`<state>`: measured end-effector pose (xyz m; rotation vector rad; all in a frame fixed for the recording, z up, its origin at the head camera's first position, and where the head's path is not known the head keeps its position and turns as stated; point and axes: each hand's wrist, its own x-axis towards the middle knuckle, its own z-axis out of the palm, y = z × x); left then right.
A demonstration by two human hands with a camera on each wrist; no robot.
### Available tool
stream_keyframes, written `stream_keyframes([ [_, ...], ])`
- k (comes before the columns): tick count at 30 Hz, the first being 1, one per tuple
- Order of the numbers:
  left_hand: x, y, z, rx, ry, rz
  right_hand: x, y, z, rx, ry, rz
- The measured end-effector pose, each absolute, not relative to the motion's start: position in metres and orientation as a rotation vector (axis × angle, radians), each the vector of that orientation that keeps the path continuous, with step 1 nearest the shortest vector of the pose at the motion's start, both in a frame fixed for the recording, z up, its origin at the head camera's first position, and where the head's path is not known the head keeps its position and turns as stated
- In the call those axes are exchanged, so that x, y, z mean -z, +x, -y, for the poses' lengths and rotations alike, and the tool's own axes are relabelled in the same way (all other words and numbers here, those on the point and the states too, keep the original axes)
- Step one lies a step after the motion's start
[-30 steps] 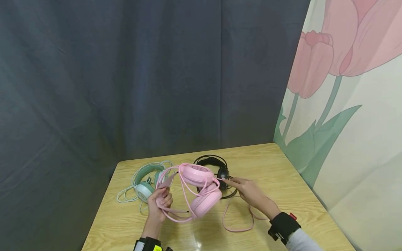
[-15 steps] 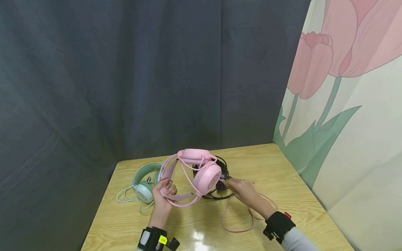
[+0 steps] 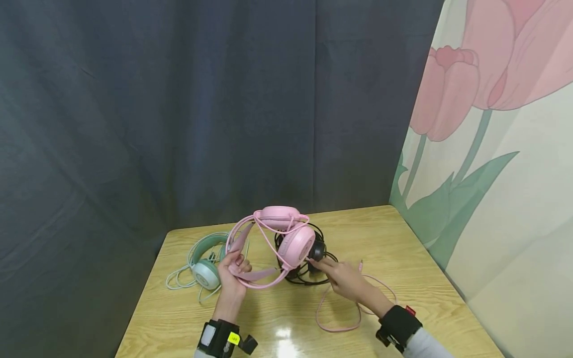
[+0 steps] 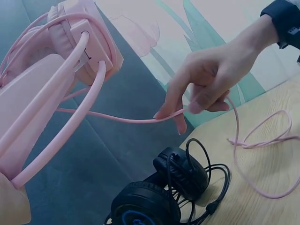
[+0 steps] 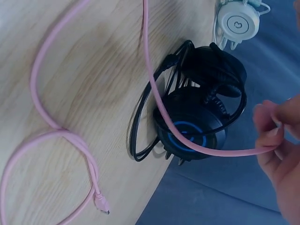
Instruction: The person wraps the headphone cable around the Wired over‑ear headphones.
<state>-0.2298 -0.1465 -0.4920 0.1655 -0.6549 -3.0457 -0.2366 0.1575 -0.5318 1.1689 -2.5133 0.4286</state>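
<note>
My left hand grips the headband of the pink headphones, lifted above the table with both ear cups pointing away to the right. Loops of pink cable run along the band and cups. My right hand is just right of the lower cup. In the left wrist view its thumb and fingers pinch the pink cable, which stretches from the headphones to those fingertips. Beyond the pinch, the cable drops to the table in loose loops, and its plug shows in the right wrist view.
Black headphones with their own coiled cable lie on the wooden table, partly behind the pink ones. Mint-green and white headphones lie at the left, close to my left hand. A dark curtain hangs along the back edge.
The pink headphones have risen and turned, so the lower cup's outer face now shows. My left hand has moved slightly up and right; the right hand has shifted a little left.
</note>
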Motion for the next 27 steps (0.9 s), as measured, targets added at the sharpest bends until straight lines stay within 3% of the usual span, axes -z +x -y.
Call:
stream_keyframes([
  [27, 0.492, -0.230, 0.141, 2.681, 0.291, 1.000, 0.510, -0.210, -0.133, -0.345, 1.357, 2.450],
])
